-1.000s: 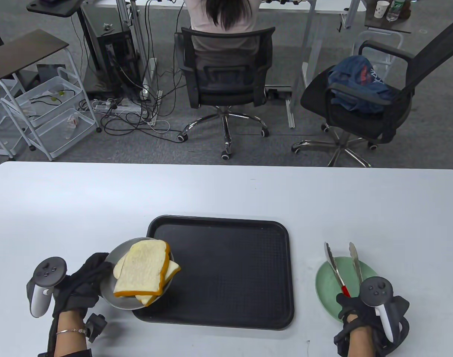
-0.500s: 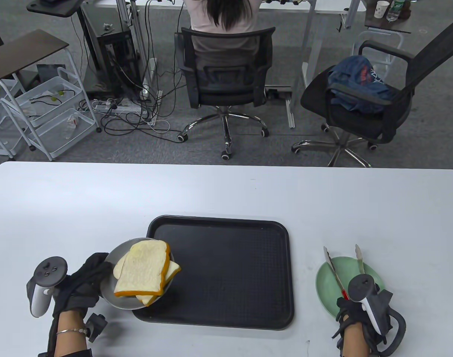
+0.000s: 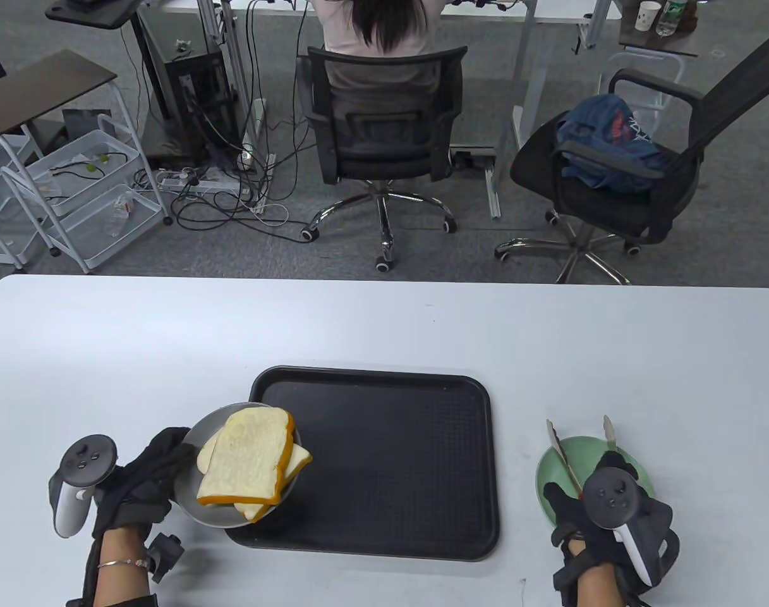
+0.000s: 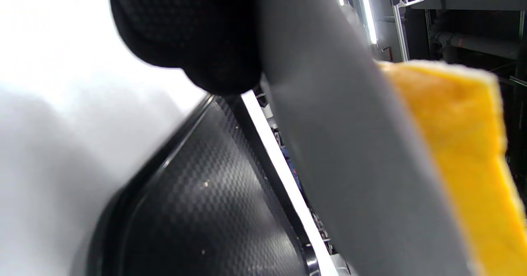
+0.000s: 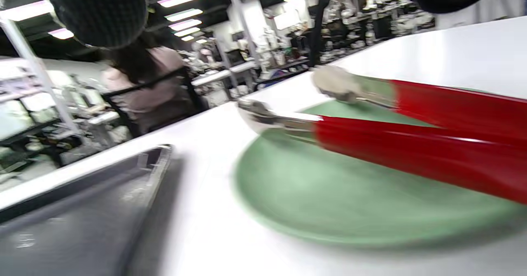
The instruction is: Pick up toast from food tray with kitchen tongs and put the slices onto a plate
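At lower left, the left hand (image 3: 145, 484) grips a grey plate (image 3: 191, 484) of toast (image 3: 242, 458); right hand (image 3: 586, 521) fingers spread above the tongs (image 3: 564, 461).

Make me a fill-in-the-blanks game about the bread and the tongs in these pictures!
1. The toast lies stacked on a ____ plate held by the left hand.
2. The tongs lie over the ____ plate.
3. The tongs' handles are coloured ____.
4. The black tray has ____ slices lying flat on it.

Missing words: grey; green; red; no
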The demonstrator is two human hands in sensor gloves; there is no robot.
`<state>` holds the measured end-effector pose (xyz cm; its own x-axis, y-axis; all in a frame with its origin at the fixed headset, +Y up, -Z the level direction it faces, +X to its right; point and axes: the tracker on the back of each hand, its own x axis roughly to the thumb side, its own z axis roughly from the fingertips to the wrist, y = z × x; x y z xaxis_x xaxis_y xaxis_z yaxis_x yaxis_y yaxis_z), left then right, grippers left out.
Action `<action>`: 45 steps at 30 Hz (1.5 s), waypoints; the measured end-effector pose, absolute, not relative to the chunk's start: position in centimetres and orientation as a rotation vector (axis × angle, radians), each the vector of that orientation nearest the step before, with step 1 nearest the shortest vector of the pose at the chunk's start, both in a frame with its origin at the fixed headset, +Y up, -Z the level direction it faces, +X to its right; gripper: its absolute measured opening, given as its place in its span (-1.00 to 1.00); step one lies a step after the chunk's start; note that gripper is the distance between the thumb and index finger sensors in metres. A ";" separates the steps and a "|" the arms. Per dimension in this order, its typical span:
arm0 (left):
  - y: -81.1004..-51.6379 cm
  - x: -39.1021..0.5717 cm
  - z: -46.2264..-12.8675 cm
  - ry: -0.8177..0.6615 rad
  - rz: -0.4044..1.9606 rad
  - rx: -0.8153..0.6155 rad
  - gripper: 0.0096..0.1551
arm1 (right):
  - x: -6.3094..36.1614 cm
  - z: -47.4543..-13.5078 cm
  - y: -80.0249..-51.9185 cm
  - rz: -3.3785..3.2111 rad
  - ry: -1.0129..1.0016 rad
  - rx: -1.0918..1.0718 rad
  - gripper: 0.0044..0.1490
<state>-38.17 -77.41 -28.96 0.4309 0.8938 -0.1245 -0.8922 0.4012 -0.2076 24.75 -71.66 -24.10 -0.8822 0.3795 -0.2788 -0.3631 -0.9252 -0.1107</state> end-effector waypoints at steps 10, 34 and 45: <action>-77.4 -37.9 -29.2 -0.028 1.132 -0.263 -0.44 | 16.1 -25.3 -70.0 2.640 -0.153 -0.037 0.31; -77.3 -37.9 -29.4 -0.006 1.076 -0.257 -0.44 | 9.5 -26.7 -76.8 2.402 -0.121 0.433 0.33; -77.6 -39.0 -29.0 0.090 1.132 -0.203 -0.43 | 9.6 -26.4 -76.8 2.347 -0.106 0.468 0.32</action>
<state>-39.00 -77.60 -29.01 0.4237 0.8889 -0.1742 -0.9053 0.4089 -0.1152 9.64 -76.77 -26.37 -0.6683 0.6500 0.3616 -0.6800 -0.7310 0.0573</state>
